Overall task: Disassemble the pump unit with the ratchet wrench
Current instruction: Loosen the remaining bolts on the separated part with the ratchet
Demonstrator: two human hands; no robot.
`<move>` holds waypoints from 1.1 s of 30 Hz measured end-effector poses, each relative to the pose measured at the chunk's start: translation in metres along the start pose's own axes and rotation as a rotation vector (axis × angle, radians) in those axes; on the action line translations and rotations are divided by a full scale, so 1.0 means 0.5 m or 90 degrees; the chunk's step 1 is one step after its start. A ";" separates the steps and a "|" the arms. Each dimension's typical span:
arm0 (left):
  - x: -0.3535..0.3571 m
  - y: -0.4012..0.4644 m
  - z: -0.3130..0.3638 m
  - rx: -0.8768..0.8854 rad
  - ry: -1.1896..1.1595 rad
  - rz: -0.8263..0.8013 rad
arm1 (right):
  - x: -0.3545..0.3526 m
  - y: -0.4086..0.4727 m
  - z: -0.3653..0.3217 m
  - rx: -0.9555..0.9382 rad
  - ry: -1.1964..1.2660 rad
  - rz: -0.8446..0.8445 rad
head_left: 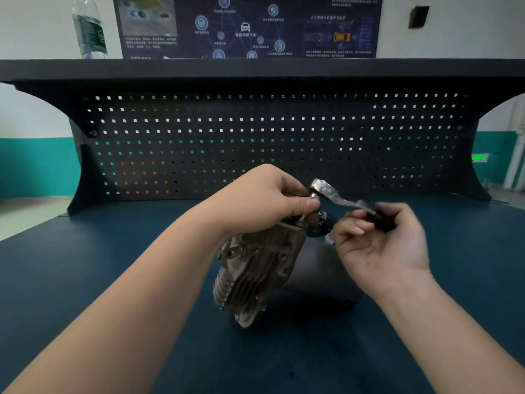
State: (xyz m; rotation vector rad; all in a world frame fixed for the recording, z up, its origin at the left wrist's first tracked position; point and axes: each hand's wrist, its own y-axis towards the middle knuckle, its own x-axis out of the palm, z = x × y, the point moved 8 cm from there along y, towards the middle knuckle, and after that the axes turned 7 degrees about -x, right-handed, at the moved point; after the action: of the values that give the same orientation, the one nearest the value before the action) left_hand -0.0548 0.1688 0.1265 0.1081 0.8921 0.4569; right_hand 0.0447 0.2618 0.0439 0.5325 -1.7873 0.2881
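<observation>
The pump unit (pixel 255 268), a grey metal block with cooling fins and a dark cylinder behind it, stands on the blue bench top (pixel 113 280) in the middle of the view. The ratchet wrench (pixel 326 191) sits with its shiny head above the far end of the pump. My left hand (pixel 264 197) pinches the socket just under the wrench head. My right hand (pixel 380 237) grips the wrench's black handle, which is blurred. What the socket sits on is hidden by my left fingers.
A black pegboard (pixel 270 143) rises behind the bench, under a dark shelf (pixel 255 68). A plastic water bottle (pixel 89 29) stands on the shelf at the left. A dark poster (pixel 247 24) hangs on the wall behind.
</observation>
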 end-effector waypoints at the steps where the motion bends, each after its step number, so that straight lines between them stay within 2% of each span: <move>1: 0.000 0.001 0.001 -0.003 0.002 0.008 | -0.008 0.004 0.009 0.032 0.039 0.027; 3: 0.000 0.001 0.001 -0.011 0.008 0.024 | -0.009 0.009 0.009 0.016 0.031 0.013; 5: -0.003 0.002 -0.001 -0.016 0.006 0.043 | 0.014 0.003 -0.018 -0.096 -0.075 -0.081; 9: -0.005 0.002 0.002 -0.002 0.007 0.026 | 0.106 -0.114 -0.079 -0.667 -0.535 -0.367; 10: -0.003 0.001 0.003 0.005 0.004 0.009 | 0.113 -0.132 -0.072 -0.735 -0.589 -0.399; 11: -0.002 -0.001 0.004 0.009 0.000 -0.009 | 0.113 -0.135 -0.071 -0.746 -0.596 -0.398; 12: 0.001 -0.002 0.003 0.008 -0.005 -0.025 | 0.111 -0.126 -0.073 -0.688 -0.549 -0.378; 14: 0.002 -0.002 0.000 0.002 -0.004 -0.030 | 0.086 -0.072 -0.062 -0.407 -0.322 -0.286; 16: 0.001 0.001 -0.001 -0.001 -0.002 -0.013 | 0.037 -0.022 -0.027 -0.134 -0.117 -0.128; 17: 0.001 0.002 0.001 -0.001 0.000 -0.005 | 0.019 -0.010 -0.010 -0.044 -0.045 -0.057; 19: 0.002 0.002 0.002 -0.004 0.011 0.010 | -0.001 -0.001 0.010 0.041 0.036 0.015; 21: 0.001 0.003 0.001 -0.015 0.020 0.024 | -0.007 0.007 0.014 0.038 0.033 0.011; 23: 0.000 0.003 -0.001 -0.026 0.018 0.038 | 0.009 0.007 -0.006 -0.034 -0.040 -0.058; 24: -0.002 0.004 -0.001 -0.028 0.017 0.044 | 0.024 -0.001 -0.030 -0.135 -0.123 -0.125; 27: -0.005 0.004 -0.001 -0.011 0.014 0.032 | 0.110 -0.105 -0.081 -0.619 -0.536 -0.374; 28: -0.004 0.003 -0.001 -0.003 0.001 0.015 | 0.122 -0.129 -0.071 -0.704 -0.614 -0.428; 29: -0.003 0.002 0.000 0.004 -0.011 -0.005 | 0.124 -0.135 -0.066 -0.723 -0.634 -0.445; 30: -0.001 0.000 0.001 0.010 -0.015 -0.022 | 0.123 -0.129 -0.066 -0.685 -0.600 -0.431; 31: 0.000 -0.002 0.000 0.013 -0.013 -0.034 | 0.118 -0.112 -0.068 -0.586 -0.511 -0.400; 33: 0.001 -0.001 0.001 0.018 0.000 -0.036 | 0.081 -0.054 -0.052 -0.302 -0.262 -0.275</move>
State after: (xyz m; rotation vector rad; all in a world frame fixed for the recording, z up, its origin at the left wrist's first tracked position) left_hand -0.0540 0.1684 0.1265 0.1082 0.9002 0.3923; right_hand 0.0717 0.2421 0.0876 0.6431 -1.9861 -0.5698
